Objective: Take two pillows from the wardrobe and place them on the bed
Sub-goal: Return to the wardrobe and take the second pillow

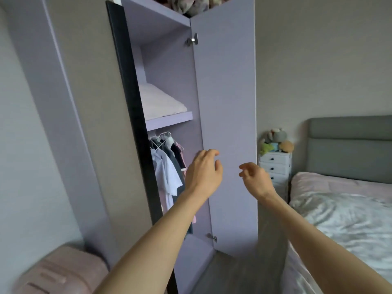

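Observation:
The lilac wardrobe (167,66) stands open in front of me, its door (227,102) swung out to the right. A white pillow (159,101) lies on the middle shelf, above the hanging clothes. My left hand (203,172) is raised below that shelf, by the door's hinge edge, fingers loosely curled and holding nothing. In front of the door's inner face my right hand (254,179) hovers, fingers apart and empty. The bed (343,204) with a pale crumpled cover and grey headboard lies at the right.
Shirts on hangers (167,172) fill the lower wardrobe. Floral bedding (188,5) sits on the top shelf. A white drawer chest (275,166) topped with soft toys (275,141) stands between wardrobe and bed. A pink suitcase (61,272) is at the lower left.

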### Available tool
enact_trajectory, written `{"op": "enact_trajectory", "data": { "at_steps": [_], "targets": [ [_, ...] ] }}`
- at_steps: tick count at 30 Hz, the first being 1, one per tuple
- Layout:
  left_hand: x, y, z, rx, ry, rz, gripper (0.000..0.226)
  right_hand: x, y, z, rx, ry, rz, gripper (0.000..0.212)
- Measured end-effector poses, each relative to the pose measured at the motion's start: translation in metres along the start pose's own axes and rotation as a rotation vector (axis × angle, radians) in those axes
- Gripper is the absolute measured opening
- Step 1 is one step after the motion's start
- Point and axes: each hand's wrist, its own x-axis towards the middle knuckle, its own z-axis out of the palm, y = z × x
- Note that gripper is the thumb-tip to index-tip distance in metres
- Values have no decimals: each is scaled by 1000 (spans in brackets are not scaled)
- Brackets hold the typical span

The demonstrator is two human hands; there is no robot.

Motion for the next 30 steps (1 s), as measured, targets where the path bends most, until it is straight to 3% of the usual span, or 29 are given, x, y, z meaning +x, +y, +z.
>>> {"op": "enact_trajectory", "data": {
  "at_steps": [5, 11, 17, 23, 30],
  "targets": [
    [53, -16, 46, -12, -70, -14, 32, 29, 30, 10, -19, 71, 90, 28],
    [111, -32, 85, -27, -45, -74, 34, 75, 46, 21, -10, 125, 118, 29],
    [179, -63, 117, 65, 42, -116, 32, 154, 47, 55, 64, 88, 37, 30],
    [291, -133, 130, 225, 229, -172, 31, 291, 46, 111, 120, -4, -128, 28],
    [390, -225, 71, 553, 360, -187, 35, 434, -1, 180, 66, -141, -352, 28]
  ]
}}
